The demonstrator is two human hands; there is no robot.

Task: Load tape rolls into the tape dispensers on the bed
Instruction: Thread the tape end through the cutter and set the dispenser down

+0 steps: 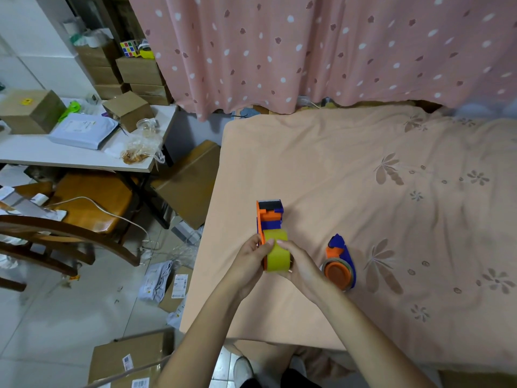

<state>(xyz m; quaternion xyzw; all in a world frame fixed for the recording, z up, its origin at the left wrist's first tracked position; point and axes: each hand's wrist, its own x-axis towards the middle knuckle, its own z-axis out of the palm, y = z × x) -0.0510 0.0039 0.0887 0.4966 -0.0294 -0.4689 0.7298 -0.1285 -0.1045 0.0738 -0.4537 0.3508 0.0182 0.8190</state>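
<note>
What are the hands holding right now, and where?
Both hands, left and right, grip the yellow tape roll by its sides, seated in the orange-and-blue plastic dispenser.

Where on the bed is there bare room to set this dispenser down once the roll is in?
The bedspread is bare beyond the held dispenser, up to the curtain, and right of the second dispenser. It is crowded between both hands and that second dispenser.

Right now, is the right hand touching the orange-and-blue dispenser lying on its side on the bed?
Apart. The head view shows a strip of peach bedsheet between the right hand and that dispenser.
</note>
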